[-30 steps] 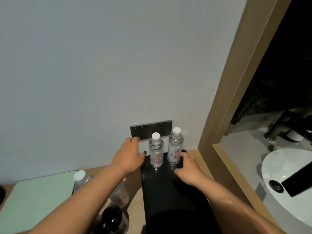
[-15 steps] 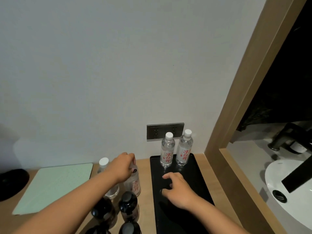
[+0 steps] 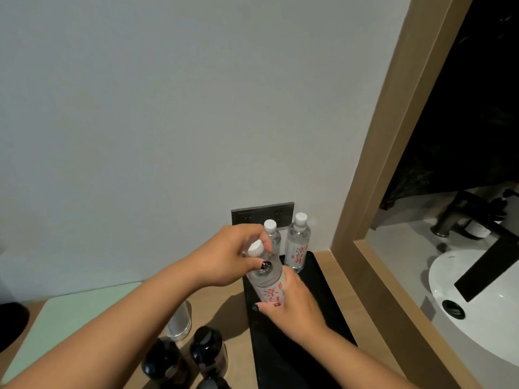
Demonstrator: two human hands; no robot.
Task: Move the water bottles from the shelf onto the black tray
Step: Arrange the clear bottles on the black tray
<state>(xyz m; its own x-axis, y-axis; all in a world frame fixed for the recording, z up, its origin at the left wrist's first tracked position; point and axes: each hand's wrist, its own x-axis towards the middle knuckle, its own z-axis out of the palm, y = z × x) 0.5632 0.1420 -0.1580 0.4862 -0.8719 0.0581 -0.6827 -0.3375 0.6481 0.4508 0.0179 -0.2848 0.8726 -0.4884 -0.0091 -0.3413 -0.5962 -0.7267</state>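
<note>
A clear water bottle (image 3: 268, 279) with a white cap and red lettering hangs tilted above the near-left part of the black tray (image 3: 328, 301). My left hand (image 3: 224, 256) grips its neck and shoulder, and my right hand (image 3: 292, 307) holds its lower body. Two more water bottles stand upright at the tray's far end by the wall: one (image 3: 273, 238) partly hidden behind my left hand, the other (image 3: 297, 245) to its right. Another clear bottle (image 3: 179, 321) stands on the wooden shelf (image 3: 213, 310) under my left forearm, its top hidden.
Dark bottles (image 3: 209, 350) with black caps stand on the shelf at the bottom, left of the tray. A pale green mat (image 3: 73, 318) lies at left. A grey socket plate (image 3: 252, 214) sits on the wall. A wooden frame (image 3: 373, 169), white basin (image 3: 477, 304) and black tap are at right.
My left hand has lifted a water bottle off the shelf and carried it right over the tray. My right hand has risen from the tray and taken the bottle's lower body.
</note>
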